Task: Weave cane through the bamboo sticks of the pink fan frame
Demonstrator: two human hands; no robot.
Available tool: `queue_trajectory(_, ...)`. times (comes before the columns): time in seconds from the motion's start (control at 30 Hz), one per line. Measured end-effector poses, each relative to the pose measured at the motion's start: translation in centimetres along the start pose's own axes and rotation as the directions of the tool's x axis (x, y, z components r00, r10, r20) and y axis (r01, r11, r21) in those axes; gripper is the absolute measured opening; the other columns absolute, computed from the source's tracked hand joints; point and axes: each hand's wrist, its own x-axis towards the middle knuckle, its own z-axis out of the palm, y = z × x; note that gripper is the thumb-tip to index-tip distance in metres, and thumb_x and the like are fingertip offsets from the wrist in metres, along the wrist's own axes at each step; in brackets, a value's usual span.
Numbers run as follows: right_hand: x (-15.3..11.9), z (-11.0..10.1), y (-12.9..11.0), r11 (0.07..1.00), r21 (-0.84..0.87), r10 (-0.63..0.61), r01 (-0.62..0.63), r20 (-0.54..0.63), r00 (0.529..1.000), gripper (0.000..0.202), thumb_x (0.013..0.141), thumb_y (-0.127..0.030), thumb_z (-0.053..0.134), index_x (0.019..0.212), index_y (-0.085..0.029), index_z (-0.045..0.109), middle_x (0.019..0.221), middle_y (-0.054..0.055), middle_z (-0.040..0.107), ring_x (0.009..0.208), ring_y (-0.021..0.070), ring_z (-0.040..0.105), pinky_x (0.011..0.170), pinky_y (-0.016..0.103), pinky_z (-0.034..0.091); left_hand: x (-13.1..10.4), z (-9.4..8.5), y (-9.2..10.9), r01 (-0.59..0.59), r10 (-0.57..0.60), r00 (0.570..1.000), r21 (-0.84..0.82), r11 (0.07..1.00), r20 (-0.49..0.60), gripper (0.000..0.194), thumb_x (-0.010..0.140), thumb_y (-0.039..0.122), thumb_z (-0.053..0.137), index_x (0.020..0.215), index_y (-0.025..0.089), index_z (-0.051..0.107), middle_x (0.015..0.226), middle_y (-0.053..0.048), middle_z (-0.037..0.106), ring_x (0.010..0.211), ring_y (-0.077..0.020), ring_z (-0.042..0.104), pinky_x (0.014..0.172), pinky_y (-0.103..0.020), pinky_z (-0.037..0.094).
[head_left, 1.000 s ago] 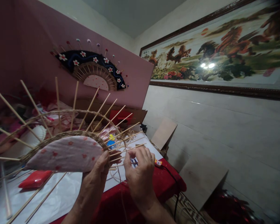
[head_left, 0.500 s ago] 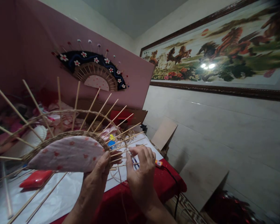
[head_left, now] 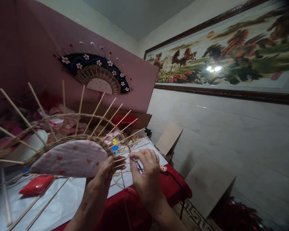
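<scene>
A half-round woven fan (head_left: pixel 69 158) is held up over the table, its flat face covered in pale cloth with small red spots. Thin wooden sticks fan outward from its braided rim, and a twisted cord (head_left: pixel 91 115) runs across them in an arc. My left hand (head_left: pixel 100 179) grips the fan's lower right corner, thumb on the cloth and fingers behind. At the right end of the arc, my right hand (head_left: pixel 145 173) pinches the cord between thumb and fingers beside the lowest sticks. A loose strand hangs below.
The table has a white sheet (head_left: pixel 62 199) over a red cloth (head_left: pixel 168 183). On it lie a red packet (head_left: pixel 36 185), loose sticks (head_left: pixel 48 203) and a clear rod (head_left: pixel 5 199). A finished dark fan (head_left: pixel 98 69) hangs on the pink panel (head_left: pixel 139 83) behind.
My right hand has shifted slightly, its fingers drawing closer over the cord's end. The fan has tilted and moved a little to the right; my left hand keeps its hold.
</scene>
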Motion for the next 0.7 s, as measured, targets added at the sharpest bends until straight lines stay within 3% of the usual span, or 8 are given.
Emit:
queue_trajectory(0.2, -0.03, -0.34, 0.35, 0.987, 0.155, 0.05, -0.046, -0.024, 0.998, 0.009, 0.082, -0.012, 0.056, 0.081, -0.021, 0.059, 0.081, 0.002, 0.06, 0.082, 0.0195, 0.052, 0.077, 0.035, 0.04, -0.1, -0.01, -0.19, -0.032, 0.032, 0.999, 0.006, 0.999, 0.022, 0.023, 0.062, 0.031, 0.076, 0.076, 0.013, 0.071, 0.077, -0.007, 0.074, 0.074, -0.0213, 0.069, 0.066, -0.027, 0.058)
queue_trajectory(0.5, 0.02, -0.3, 0.14, 0.998, 0.027, -0.047, 0.048, -0.026, 0.999, 0.013, 0.082, -0.011, 0.056, 0.085, -0.022, 0.063, 0.082, 0.003, 0.059, 0.083, 0.02, 0.051, 0.079, 0.037, 0.039, -0.53, 0.53, 0.58, -0.006, 0.005, 1.0, 0.028, 1.0, 0.022, 0.018, 0.06, 0.03, 0.076, 0.071, 0.016, 0.072, 0.075, -0.007, 0.074, 0.075, -0.0241, 0.069, 0.069, -0.031, 0.058)
queue_trajectory(0.7, 0.16, -0.09, 0.39, 0.999, 0.002, -0.032, 0.032, -0.008, 0.999, 0.012, 0.082, -0.012, 0.057, 0.082, -0.022, 0.063, 0.081, 0.003, 0.058, 0.082, 0.0208, 0.049, 0.079, 0.038, 0.038, -0.37, 0.18, -0.12, -0.01, 0.009, 1.0, 0.029, 1.0, 0.015, 0.022, 0.064, 0.034, 0.073, 0.076, 0.015, 0.072, 0.076, -0.008, 0.074, 0.075, -0.0226, 0.069, 0.068, -0.028, 0.057)
